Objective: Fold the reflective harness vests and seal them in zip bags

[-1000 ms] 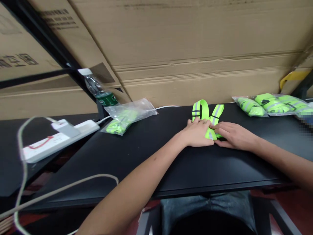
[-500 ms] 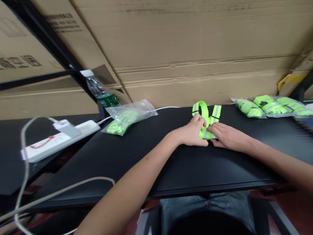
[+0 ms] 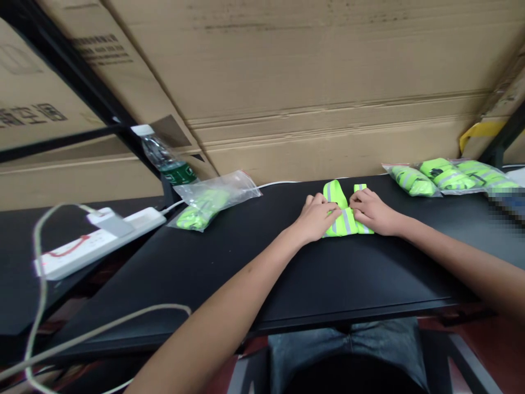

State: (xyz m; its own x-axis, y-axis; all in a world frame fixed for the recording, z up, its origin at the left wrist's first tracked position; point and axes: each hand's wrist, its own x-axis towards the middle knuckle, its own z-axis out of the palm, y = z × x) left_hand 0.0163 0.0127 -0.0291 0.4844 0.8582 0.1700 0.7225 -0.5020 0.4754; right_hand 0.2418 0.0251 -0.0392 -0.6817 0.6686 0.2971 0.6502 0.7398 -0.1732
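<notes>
A neon yellow-green reflective strap vest with silvery stripes lies partly folded on the black table. My left hand is closed on its left side, fingers bent over the webbing. On the right side, my right hand pinches the webbing with curled fingers. One strap loop rises above my left hand, and a short strap end shows beyond my right fingers. My fingers hide part of the folded band.
Several bagged reflective vests lie at the back right. Another clear bag with a green bundle sits left, by a water bottle. A white power strip with a charger and loose cable lies farther left. Cardboard stands behind.
My hands have moved apart and the bottom band is spread wider between them. My right hand has shifted up, and the strap loops stand out less. The view has tilted slightly.
</notes>
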